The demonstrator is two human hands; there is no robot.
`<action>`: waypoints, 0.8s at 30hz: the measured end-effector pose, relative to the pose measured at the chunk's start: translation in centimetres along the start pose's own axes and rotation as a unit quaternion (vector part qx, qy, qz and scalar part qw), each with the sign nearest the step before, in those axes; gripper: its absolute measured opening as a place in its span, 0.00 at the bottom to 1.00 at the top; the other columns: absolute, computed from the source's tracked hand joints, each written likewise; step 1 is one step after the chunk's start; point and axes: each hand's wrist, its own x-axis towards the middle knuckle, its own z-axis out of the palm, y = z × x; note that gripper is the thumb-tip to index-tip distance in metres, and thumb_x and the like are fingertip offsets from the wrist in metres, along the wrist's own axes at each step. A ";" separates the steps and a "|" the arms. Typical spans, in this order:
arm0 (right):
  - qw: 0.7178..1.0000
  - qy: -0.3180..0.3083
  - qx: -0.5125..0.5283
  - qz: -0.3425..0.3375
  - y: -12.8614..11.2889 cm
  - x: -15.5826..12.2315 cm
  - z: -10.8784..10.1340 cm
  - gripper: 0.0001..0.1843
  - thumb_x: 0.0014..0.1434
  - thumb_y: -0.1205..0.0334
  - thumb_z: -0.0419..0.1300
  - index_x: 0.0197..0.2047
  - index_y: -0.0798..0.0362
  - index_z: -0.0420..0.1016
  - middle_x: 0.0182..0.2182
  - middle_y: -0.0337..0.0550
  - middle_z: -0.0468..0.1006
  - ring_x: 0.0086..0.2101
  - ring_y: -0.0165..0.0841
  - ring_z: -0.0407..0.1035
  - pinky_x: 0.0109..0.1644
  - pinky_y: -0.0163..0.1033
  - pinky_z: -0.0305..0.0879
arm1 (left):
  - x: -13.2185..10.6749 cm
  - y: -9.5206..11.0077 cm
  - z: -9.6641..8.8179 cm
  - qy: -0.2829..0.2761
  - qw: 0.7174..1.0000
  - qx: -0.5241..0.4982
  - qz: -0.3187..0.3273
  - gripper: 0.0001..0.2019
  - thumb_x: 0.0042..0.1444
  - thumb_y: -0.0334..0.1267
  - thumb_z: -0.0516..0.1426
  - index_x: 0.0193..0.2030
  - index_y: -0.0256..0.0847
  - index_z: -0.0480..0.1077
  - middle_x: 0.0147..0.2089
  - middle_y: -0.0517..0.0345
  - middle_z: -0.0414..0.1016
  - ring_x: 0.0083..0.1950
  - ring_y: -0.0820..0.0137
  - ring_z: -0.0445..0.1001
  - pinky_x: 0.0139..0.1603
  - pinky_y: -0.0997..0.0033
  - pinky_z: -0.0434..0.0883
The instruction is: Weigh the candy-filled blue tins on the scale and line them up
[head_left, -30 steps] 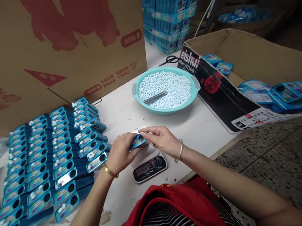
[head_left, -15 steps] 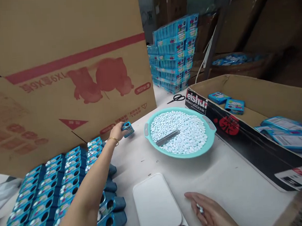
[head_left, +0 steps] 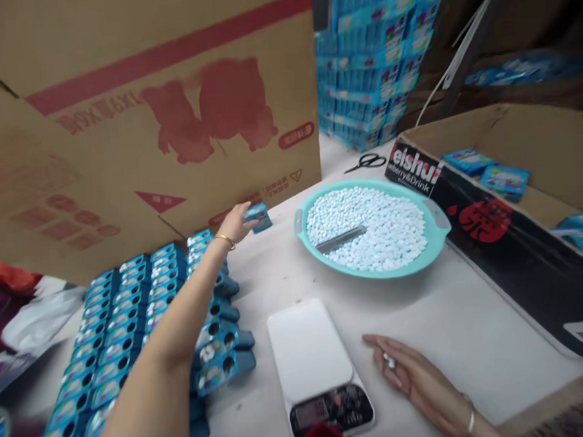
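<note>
"Left hand (head_left: 236,225) is spread wide beside one blue box (head_left: 261,219), far, left of the basin (head_left: 376,275); whether it touches, I cannot tell. Right hand (head_left: 417,377), near, curls around some white pieces (head_left: 389,361)."

"And how far is the work?"

"Many boxes (head_left: 116,350) already stand in rows at left, but the basin is quite full, so I judge much remains."

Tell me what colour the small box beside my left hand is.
The small box is mostly blue, seen best in the head view.
</note>
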 end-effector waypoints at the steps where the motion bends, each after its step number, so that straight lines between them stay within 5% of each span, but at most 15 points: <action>1: 1.000 -0.002 0.000 -0.009 0.0 -0.1 -0.2 0.22 0.44 0.49 0.70 0.40 0.53 0.80 0.27 0.40 0.72 0.26 0.26 0.63 0.27 0.29 0.61 | -2.6 1.0 -1.2 -0.010 1.000 -0.008 0.013 0.20 0.56 0.41 0.56 0.55 0.36 0.63 0.56 0.46 0.68 0.56 0.63 0.67 0.58 0.64 0.64; 6: 0.999 -0.034 -0.020 -0.028 0.2 -0.5 -0.7 0.20 0.46 0.49 0.69 0.38 0.54 0.79 0.26 0.38 0.70 0.22 0.22 0.56 0.24 0.30 0.55 | -18.8 5.1 -5.4 -0.132 0.985 0.026 0.108 0.10 0.60 0.45 0.52 0.40 0.42 0.68 0.42 0.54 0.71 0.42 0.68 0.69 0.45 0.65 0.68; 9: 0.997 -0.048 -0.046 -0.046 0.3 -0.7 -0.8 0.21 0.47 0.47 0.68 0.38 0.55 0.78 0.26 0.38 0.70 0.21 0.22 0.55 0.23 0.31 0.53 | -26.6 5.7 -3.5 -0.125 0.979 0.138 0.082 0.10 0.58 0.47 0.55 0.39 0.44 0.69 0.44 0.51 0.70 0.43 0.63 0.68 0.43 0.60 0.67; 11: 0.995 -0.055 -0.056 -0.064 0.4 -0.7 -0.8 0.21 0.48 0.47 0.67 0.38 0.55 0.77 0.26 0.38 0.70 0.20 0.23 0.55 0.23 0.32 0.52 | -29.5 5.5 -1.1 -0.081 0.972 0.215 0.053 0.08 0.56 0.45 0.57 0.40 0.45 0.70 0.48 0.49 0.70 0.46 0.58 0.67 0.42 0.56 0.66; 14: 0.994 -0.054 -0.049 -0.083 0.5 -0.6 -0.7 0.20 0.46 0.49 0.68 0.37 0.55 0.77 0.26 0.38 0.70 0.20 0.22 0.56 0.21 0.32 0.49 | -30.8 6.0 0.9 -0.018 0.963 0.267 0.039 0.04 0.58 0.38 0.55 0.35 0.46 0.71 0.53 0.50 0.69 0.50 0.55 0.66 0.43 0.53 0.65; 17: 0.995 -0.051 -0.039 -0.078 0.5 -0.9 -0.4 0.20 0.45 0.50 0.69 0.36 0.56 0.76 0.26 0.39 0.72 0.20 0.22 0.57 0.20 0.31 0.47 | -30.0 8.2 -0.1 0.018 0.967 0.246 0.066 0.06 0.60 0.37 0.52 0.33 0.44 0.69 0.55 0.50 0.68 0.54 0.54 0.65 0.46 0.51 0.65; 21: 0.996 -0.068 -0.009 -0.050 0.4 -1.9 0.3 0.19 0.44 0.52 0.69 0.35 0.57 0.76 0.27 0.41 0.74 0.23 0.24 0.63 0.22 0.30 0.53 | -26.7 12.0 -1.6 -0.026 0.980 0.160 0.119 0.10 0.63 0.40 0.48 0.35 0.41 0.67 0.46 0.49 0.70 0.40 0.64 0.70 0.38 0.61 0.67; 24: 0.997 -0.065 0.019 -0.040 0.5 -2.7 0.5 0.18 0.44 0.53 0.70 0.34 0.57 0.76 0.27 0.40 0.74 0.24 0.25 0.65 0.23 0.30 0.56 | -23.7 14.0 -0.2 -0.078 0.971 0.158 0.165 0.11 0.63 0.40 0.48 0.35 0.40 0.68 0.42 0.50 0.70 0.36 0.66 0.69 0.35 0.64 0.66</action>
